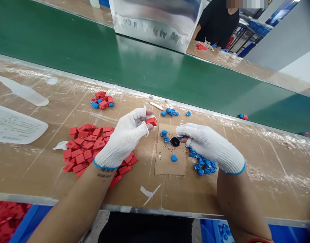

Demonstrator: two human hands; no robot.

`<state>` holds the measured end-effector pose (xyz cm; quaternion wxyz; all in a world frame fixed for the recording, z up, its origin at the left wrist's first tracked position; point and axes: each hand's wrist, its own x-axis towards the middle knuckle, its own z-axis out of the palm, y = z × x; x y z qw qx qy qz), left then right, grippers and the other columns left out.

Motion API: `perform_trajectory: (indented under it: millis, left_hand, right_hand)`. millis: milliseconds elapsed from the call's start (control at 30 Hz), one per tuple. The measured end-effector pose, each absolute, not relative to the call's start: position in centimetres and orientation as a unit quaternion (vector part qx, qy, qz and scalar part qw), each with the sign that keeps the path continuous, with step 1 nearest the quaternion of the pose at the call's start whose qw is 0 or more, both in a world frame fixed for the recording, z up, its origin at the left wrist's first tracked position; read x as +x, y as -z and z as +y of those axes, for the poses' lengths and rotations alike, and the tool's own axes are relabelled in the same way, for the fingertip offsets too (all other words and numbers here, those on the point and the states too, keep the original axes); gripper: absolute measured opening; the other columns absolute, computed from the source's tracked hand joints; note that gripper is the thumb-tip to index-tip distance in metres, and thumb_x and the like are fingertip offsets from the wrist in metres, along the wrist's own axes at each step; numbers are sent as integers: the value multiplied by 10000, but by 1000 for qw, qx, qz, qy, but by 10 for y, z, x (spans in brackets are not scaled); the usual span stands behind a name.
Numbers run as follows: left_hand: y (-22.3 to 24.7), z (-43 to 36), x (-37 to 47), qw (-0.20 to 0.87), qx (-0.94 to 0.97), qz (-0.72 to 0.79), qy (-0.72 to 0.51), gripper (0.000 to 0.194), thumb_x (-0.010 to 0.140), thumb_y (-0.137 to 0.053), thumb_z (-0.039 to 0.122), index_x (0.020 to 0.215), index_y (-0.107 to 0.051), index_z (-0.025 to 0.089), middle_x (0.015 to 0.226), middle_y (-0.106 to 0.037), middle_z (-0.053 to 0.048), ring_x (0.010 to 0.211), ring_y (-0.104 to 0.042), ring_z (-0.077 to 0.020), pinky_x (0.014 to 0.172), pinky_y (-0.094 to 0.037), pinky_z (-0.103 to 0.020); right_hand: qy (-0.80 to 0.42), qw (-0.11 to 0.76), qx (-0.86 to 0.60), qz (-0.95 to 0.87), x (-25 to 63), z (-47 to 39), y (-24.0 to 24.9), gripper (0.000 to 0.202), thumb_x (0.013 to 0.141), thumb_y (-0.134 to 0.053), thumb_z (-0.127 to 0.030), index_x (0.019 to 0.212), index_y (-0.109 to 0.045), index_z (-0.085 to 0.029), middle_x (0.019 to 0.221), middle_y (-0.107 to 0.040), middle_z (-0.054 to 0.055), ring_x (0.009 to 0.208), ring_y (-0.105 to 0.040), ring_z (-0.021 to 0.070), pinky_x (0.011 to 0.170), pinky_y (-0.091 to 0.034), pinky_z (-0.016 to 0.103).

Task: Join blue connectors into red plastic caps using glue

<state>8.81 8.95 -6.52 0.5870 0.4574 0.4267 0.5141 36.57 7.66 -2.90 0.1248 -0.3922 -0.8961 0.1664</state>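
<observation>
My left hand (pixel 128 133), in a white knit glove with bare fingertips, pinches a red plastic block (pixel 151 121) above the table. My right hand (pixel 204 140), gloved the same way, has its fingers closed on a small blue plastic piece (pixel 179 138), mostly hidden by the fingers. Just left of those fingers, a round black pot (pixel 175 142) sits on a cardboard sheet (pixel 170 168). A loose blue piece (pixel 174 157) and a couple more lie on the sheet. Red blocks (pixel 87 145) are heaped beside and under my left forearm; blue pieces (pixel 205 166) lie below my right hand.
Behind the brown table runs a green conveyor belt (pixel 150 71), carrying a red-and-blue piece (pixel 243 116). A mixed red-and-blue pile (pixel 103 100) and a white-handled tool (pixel 155 105) lie near its edge. Across the belt, a person in black (pixel 215 23) sits beside a shiny panel (pixel 155 23).
</observation>
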Motion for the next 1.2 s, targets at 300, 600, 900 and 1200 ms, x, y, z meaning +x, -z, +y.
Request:
perform_trajectory:
  millis: [300,600,900,1200]
  left_hand:
    - [72,89,91,572,461,416,-536,293,769,-837,195,1053,-773,221,969,-746,-20,892,-745,-196,784,-628,-335]
    - [69,87,89,587,462,409,-524,188,895,-793,305,1015,-744,170,876,-686,-11,797,-660,-124,784,-582,-272]
    - [64,86,92,585,472,407,-518,143,885,-769,278,949,-718,160,879,-670,-12,758,-625,-107,768,-575,-262]
    - [62,87,91,573,492,411,-511,126,892,-751,275,938,-720,161,896,-682,-19,757,-635,-112,775,-593,-274]
  right_hand:
    - [-183,86,-398,-895,361,78,37,296,898,-527,-42,1062,-659,-251,959,-720,17,825,-647,183,768,-473,305]
    - [-193,73,-380,-902,355,80,35,349,836,-511,23,1023,-645,-240,1013,-709,23,933,-648,199,818,-483,312]
    - [-174,71,-376,-907,350,77,35,244,936,-539,-41,1034,-658,-231,978,-711,27,892,-649,200,779,-465,310]
    - [-172,66,-382,-906,350,76,32,230,934,-532,-34,992,-643,-227,943,-692,21,818,-633,178,762,-468,304]
